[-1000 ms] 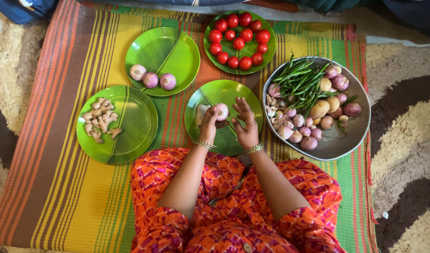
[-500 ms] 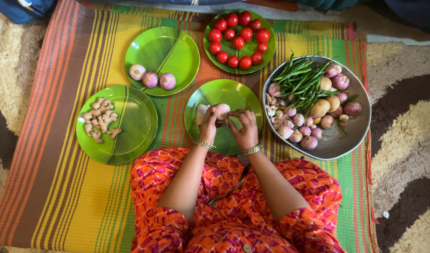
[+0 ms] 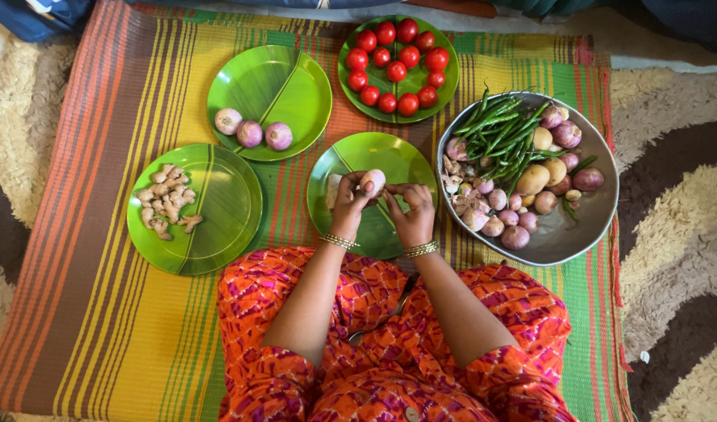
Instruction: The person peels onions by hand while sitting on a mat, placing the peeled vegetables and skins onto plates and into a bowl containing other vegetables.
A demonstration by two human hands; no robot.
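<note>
The left hand (image 3: 349, 205) holds a small pale onion (image 3: 372, 182) in its fingers, raised just above the green plate (image 3: 397, 160) that lies at the middle of the striped mat (image 3: 100, 258), near its front edge. The right hand (image 3: 414, 212) is close beside it, its fingers curled narrow with the tips pinching at the onion's side. Both wrists wear thin beaded bangles. A pale scrap, perhaps peel, lies on the plate's left part, partly hidden by the left hand.

To the right, near the mat's right edge, a metal bowl (image 3: 577, 234) holds green beans (image 3: 505, 137), small potatoes (image 3: 533, 181), more onions and garlic pieces. At the mat's far edge a green plate carries red tomatoes (image 3: 397, 66). Left of that, another green plate (image 3: 284, 78) bears three purple-white onions (image 3: 250, 133) in a row. Toward the left edge, a fourth green plate (image 3: 225, 211) holds pieces of ginger (image 3: 166, 202). The person sits cross-legged at the front edge in orange patterned cloth, on a shaggy rug (image 3: 679, 234) that lies under the mat.
</note>
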